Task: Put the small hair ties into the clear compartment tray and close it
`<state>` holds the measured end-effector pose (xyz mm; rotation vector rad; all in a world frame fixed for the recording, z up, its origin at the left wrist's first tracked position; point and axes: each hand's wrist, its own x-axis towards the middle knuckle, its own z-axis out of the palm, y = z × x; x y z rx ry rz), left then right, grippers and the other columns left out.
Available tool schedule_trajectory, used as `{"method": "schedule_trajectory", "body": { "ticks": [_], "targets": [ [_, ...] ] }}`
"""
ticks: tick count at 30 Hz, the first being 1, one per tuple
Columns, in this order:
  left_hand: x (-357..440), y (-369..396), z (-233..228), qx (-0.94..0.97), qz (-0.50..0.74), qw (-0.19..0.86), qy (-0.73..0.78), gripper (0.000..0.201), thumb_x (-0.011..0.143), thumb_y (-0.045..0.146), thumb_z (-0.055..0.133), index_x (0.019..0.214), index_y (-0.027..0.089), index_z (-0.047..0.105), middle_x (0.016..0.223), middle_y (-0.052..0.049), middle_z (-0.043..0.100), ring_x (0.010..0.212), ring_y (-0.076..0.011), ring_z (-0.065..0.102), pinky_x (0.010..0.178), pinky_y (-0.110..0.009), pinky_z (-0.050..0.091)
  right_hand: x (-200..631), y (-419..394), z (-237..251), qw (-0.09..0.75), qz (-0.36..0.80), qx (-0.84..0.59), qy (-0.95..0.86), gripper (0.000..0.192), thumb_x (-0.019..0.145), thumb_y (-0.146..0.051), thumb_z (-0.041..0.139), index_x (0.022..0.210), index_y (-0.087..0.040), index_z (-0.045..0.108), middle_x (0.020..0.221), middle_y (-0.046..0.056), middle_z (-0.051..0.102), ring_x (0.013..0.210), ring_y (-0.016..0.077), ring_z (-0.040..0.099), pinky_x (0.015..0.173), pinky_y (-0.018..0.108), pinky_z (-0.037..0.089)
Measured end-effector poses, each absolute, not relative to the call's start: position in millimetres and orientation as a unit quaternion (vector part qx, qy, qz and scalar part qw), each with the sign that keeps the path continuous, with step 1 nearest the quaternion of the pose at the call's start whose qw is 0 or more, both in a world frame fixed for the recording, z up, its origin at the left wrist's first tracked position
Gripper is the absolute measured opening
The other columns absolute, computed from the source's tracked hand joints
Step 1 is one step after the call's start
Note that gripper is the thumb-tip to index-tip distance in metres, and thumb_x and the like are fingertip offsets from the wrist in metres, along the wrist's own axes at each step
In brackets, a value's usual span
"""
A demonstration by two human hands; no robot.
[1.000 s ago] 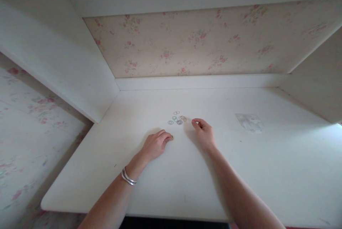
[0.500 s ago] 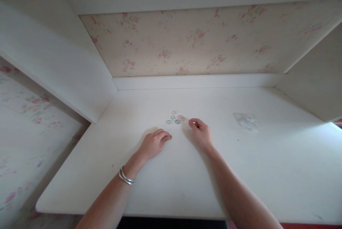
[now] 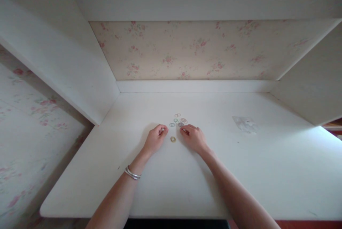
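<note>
On the white tabletop lies a cluster of small thin rings in several colours. It has pink rings point(image 3: 177, 115), green rings point(image 3: 175, 120), reddish-brown rings point(image 3: 184, 120), a grey-green pair point(image 3: 172, 125) and dark grey rings point(image 3: 181, 124). Closer to me, a bunch of yellow rings point(image 3: 173, 139) lies between my hands. My left hand point(image 3: 157, 137), with silver bangles point(image 3: 133, 173) on its wrist, has thumb and fingers pinched left of the cluster. My right hand point(image 3: 194, 137) is pinched too, its fingertips beside the dark grey rings. Anything in either pinch is too small to make out.
A clear plastic bag point(image 3: 245, 125) lies on the tabletop point(image 3: 160, 193) to the right. White panels point(image 3: 80, 61) close off the left side and the back, and flowered wallpaper point(image 3: 181, 50) covers the wall behind. Small dark specks dot the surface.
My left hand has let go of the yellow rings and moved up and slightly left of them. My right hand has come left and down to the dark grey rings. The view has shifted slightly.
</note>
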<state>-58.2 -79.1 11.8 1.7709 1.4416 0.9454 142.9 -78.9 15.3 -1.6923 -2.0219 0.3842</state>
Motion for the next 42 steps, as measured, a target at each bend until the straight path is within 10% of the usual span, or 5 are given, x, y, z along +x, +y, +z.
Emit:
{"method": "schedule_trajectory", "body": {
  "ticks": [12,29,42],
  "targets": [
    [-62,-78,8,0.678,0.368,0.349,0.532,0.031,0.087,0.042,0.043,0.090,0.017,0.061,0.055,0.005,0.045,0.049,-0.0100,0.041,0.049,-0.022,0.029,104,-48,37,0.057,0.045,-0.572,-0.817,0.031,0.092,-0.029,0.039,0.085,-0.024,0.069,0.093,0.004,0.062,0.084,0.0162,0.058,0.076,0.030,0.033],
    [-61,-78,9,0.686,0.358,0.355,0.525,0.030,0.086,0.041,0.044,0.090,0.017,0.062,0.059,0.003,0.051,0.053,-0.0105,0.045,0.052,-0.021,0.032,145,-104,14,0.236,0.072,-0.570,-0.784,0.030,0.095,-0.031,0.034,0.095,-0.021,0.062,0.087,0.004,0.057,0.075,0.0130,0.056,0.069,0.023,0.039],
    [-58,-75,10,0.677,0.352,0.346,0.546,0.031,0.085,0.043,0.046,0.088,0.017,0.063,0.056,0.005,0.040,0.052,-0.0098,0.039,0.050,-0.021,0.028,154,-110,6,0.190,0.112,-0.525,-0.822,0.028,0.095,-0.027,0.034,0.101,-0.026,0.062,0.080,0.001,0.059,0.067,0.0106,0.058,0.059,0.020,0.035]
  ]
}}
